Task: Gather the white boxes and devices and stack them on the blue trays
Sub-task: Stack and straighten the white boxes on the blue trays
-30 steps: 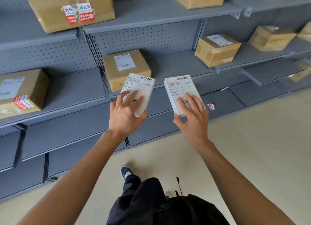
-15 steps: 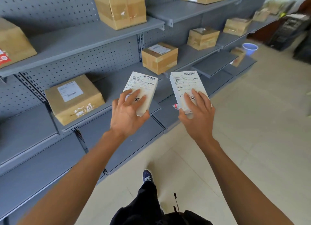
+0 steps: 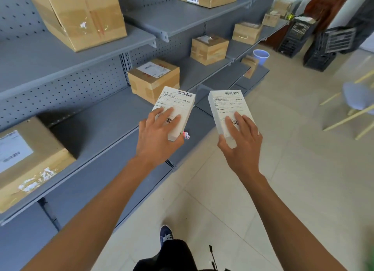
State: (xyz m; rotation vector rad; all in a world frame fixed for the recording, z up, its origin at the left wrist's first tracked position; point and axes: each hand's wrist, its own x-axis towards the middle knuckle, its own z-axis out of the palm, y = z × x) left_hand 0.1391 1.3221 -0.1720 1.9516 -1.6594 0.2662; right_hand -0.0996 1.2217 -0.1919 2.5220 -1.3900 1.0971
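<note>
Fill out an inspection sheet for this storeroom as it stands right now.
Surface: grey shelving; pale tiled floor.
Job's things: left white box and right white box, each labelled with barcodes, held in the air side by side, apart. No blue trays seen.
Clutter: brown cartons on several shelves; small red-and-white sticker on the lower shelf.
Grippers: left hand grips the left box, right hand grips the right, fingers over the labels.
Cables: thin black cord at the waist.
Surroundings: blue bucket, black crates, chair.
</note>
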